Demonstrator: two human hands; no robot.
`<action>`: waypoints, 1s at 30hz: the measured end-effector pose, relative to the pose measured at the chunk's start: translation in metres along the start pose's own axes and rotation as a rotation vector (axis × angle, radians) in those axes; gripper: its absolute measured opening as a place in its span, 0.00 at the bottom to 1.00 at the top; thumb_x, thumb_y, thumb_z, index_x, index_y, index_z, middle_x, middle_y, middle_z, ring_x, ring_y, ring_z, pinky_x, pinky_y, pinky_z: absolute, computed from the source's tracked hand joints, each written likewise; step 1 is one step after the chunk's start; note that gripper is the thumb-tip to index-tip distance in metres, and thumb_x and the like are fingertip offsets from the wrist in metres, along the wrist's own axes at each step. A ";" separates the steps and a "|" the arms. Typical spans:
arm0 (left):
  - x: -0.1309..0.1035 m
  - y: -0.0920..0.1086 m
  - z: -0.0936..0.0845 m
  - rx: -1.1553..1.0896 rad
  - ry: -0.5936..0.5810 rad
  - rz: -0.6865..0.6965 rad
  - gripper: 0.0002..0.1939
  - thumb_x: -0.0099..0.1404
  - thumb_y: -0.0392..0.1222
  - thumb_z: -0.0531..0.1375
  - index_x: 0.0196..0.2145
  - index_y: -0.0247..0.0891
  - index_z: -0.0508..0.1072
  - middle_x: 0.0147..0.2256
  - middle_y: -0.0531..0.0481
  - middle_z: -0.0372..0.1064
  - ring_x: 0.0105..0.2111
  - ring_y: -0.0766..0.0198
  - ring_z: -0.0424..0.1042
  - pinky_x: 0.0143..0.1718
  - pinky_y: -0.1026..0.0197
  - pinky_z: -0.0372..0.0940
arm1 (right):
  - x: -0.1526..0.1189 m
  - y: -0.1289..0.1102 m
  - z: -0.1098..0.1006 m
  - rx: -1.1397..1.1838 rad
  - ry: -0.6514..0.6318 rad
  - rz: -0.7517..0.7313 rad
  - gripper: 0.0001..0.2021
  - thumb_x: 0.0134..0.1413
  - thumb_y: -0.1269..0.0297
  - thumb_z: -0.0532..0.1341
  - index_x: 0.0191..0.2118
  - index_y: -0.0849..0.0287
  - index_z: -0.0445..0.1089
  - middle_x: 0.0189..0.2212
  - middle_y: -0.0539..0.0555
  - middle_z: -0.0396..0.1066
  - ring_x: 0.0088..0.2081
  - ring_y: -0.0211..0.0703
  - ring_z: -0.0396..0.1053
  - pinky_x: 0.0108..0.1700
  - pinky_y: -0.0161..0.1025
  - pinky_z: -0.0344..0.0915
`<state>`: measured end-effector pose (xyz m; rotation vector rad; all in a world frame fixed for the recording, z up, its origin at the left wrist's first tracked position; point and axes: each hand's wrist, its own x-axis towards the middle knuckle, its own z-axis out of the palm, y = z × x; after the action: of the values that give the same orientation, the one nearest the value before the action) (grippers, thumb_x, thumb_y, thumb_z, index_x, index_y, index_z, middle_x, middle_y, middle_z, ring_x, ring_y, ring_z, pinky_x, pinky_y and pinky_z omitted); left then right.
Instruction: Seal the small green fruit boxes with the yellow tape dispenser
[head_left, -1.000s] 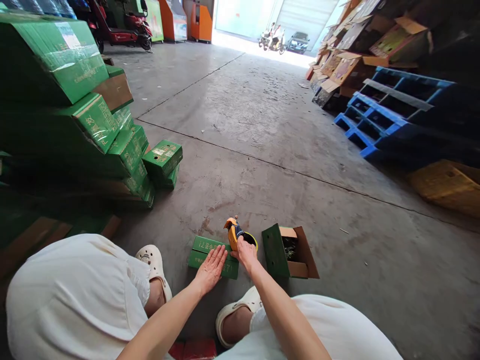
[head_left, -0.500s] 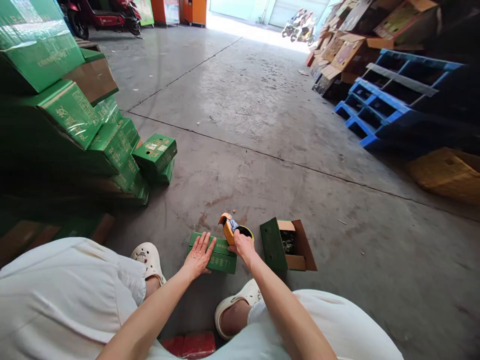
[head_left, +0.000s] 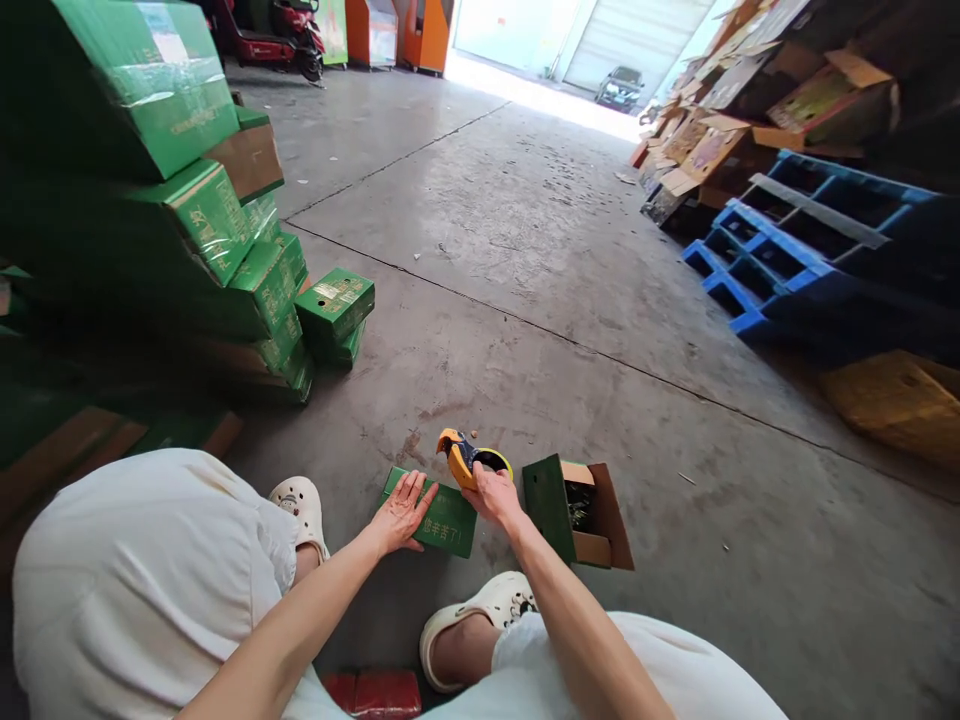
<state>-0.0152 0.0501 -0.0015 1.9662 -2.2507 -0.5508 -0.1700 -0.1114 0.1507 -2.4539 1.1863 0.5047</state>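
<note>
Fingers outstretched, my left hand [head_left: 406,512] lies flat on top of a closed green cardboard box [head_left: 448,520] with printed lettering, on the floor between my feet. My right hand [head_left: 495,492] is wrapped round an orange and dark tape dispenser [head_left: 459,460] with a yellow-rimmed roll. The dispenser is at the box's far right edge; whether it touches the box I cannot tell. Just right of that hand stands an open green box [head_left: 546,508], its brown flaps raised, with dark contents [head_left: 578,505] too small to make out.
Stacked green boxes [head_left: 217,225] rise at the left, with two more [head_left: 339,300] beside them. Blue pallets [head_left: 780,240] and a heap of brown cartons [head_left: 705,150] stand at the right. A red scooter [head_left: 277,35] is at the back left. My white clogs [head_left: 480,610] flank the closed box.
The camera view has shifted slightly. My right hand and the tape dispenser have moved little beside the box; my left hand stays on it. Outside, the motorbikes are gone and a car shows.
</note>
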 end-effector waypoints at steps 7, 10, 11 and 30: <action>0.006 -0.003 0.003 -0.049 0.008 -0.001 0.74 0.48 0.61 0.78 0.77 0.33 0.41 0.75 0.20 0.39 0.75 0.28 0.36 0.73 0.31 0.36 | 0.006 0.003 -0.082 0.498 -0.312 -0.199 0.20 0.59 0.45 0.64 0.42 0.61 0.73 0.32 0.53 0.76 0.31 0.42 0.71 0.30 0.34 0.61; 0.015 -0.005 -0.009 -0.052 -0.030 0.001 0.72 0.48 0.61 0.78 0.77 0.32 0.44 0.74 0.20 0.41 0.75 0.28 0.38 0.73 0.32 0.37 | 0.001 0.010 -0.105 0.614 -0.464 -0.220 0.28 0.51 0.36 0.68 0.34 0.61 0.74 0.26 0.51 0.72 0.27 0.39 0.65 0.26 0.33 0.56; 0.019 -0.006 -0.015 -0.056 -0.044 0.005 0.70 0.49 0.61 0.78 0.76 0.32 0.46 0.74 0.20 0.42 0.75 0.28 0.39 0.73 0.32 0.37 | 0.001 0.013 -0.107 0.619 -0.492 -0.221 0.29 0.50 0.34 0.68 0.33 0.61 0.74 0.25 0.51 0.71 0.26 0.38 0.64 0.26 0.34 0.54; 0.023 -0.015 -0.037 -0.044 -0.143 0.086 0.68 0.50 0.46 0.74 0.78 0.40 0.39 0.75 0.25 0.40 0.74 0.28 0.43 0.73 0.33 0.38 | 0.029 0.040 -0.044 1.113 -0.563 -0.220 0.32 0.49 0.34 0.71 0.39 0.64 0.79 0.29 0.51 0.74 0.29 0.37 0.64 0.32 0.33 0.59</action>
<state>0.0066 0.0183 0.0241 1.8551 -2.3703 -0.7462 -0.1781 -0.1747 0.1691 -1.3258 0.6486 0.2990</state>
